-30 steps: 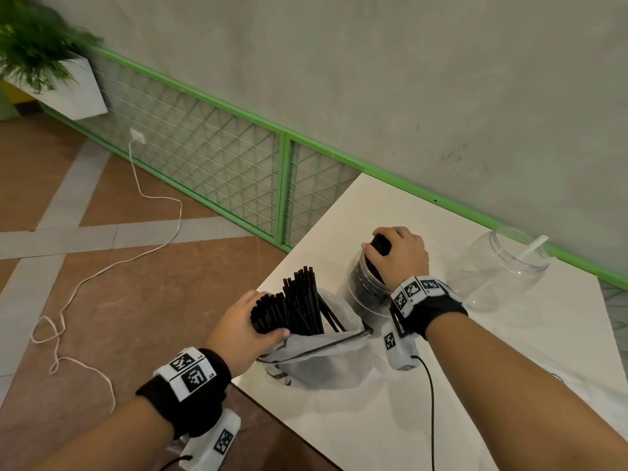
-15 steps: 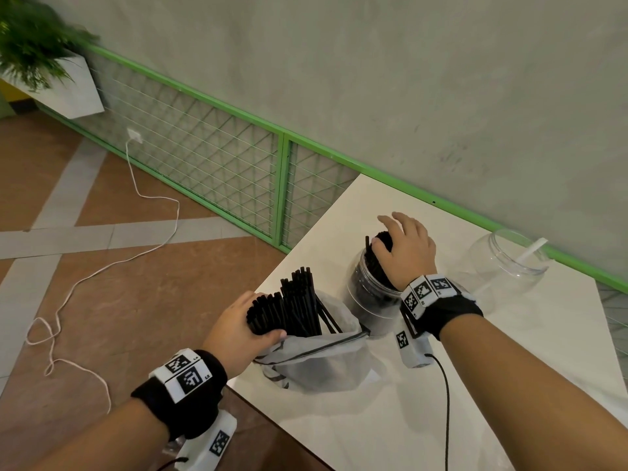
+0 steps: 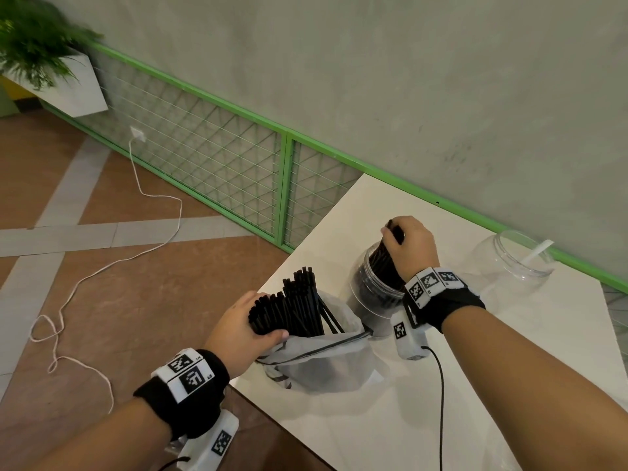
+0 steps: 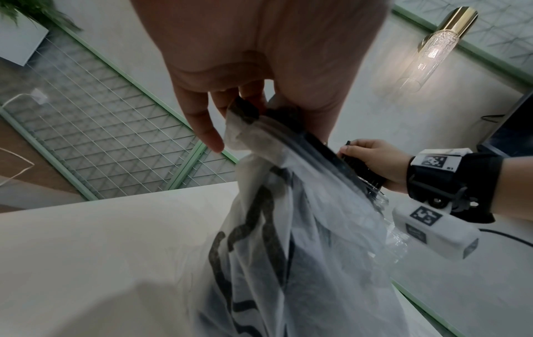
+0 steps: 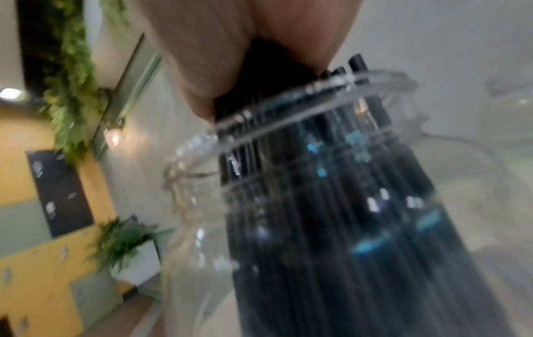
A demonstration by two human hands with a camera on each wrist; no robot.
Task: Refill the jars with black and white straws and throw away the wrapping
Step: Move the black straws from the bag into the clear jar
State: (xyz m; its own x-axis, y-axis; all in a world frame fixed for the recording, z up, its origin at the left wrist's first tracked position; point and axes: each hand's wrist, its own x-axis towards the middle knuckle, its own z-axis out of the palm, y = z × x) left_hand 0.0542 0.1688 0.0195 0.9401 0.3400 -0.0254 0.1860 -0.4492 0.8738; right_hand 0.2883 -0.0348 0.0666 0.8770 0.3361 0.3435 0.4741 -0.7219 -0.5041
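At the upper left of the head view a fern planter (image 3: 51,62) hangs on the wall, and a white cable (image 3: 102,266) trails over the floor below it. Near the lower middle, the left hand (image 3: 238,329) has its grip clenched around the black straws (image 3: 292,311) and the mouth of the plastic wrapping (image 3: 323,362) standing on the white surface (image 3: 509,385). Just right of it, the right hand (image 3: 411,248) grasps a bundle of black straws standing in the clear jar (image 3: 370,300). At the far right an empty jar (image 3: 509,266) holds one white straw (image 3: 538,254).
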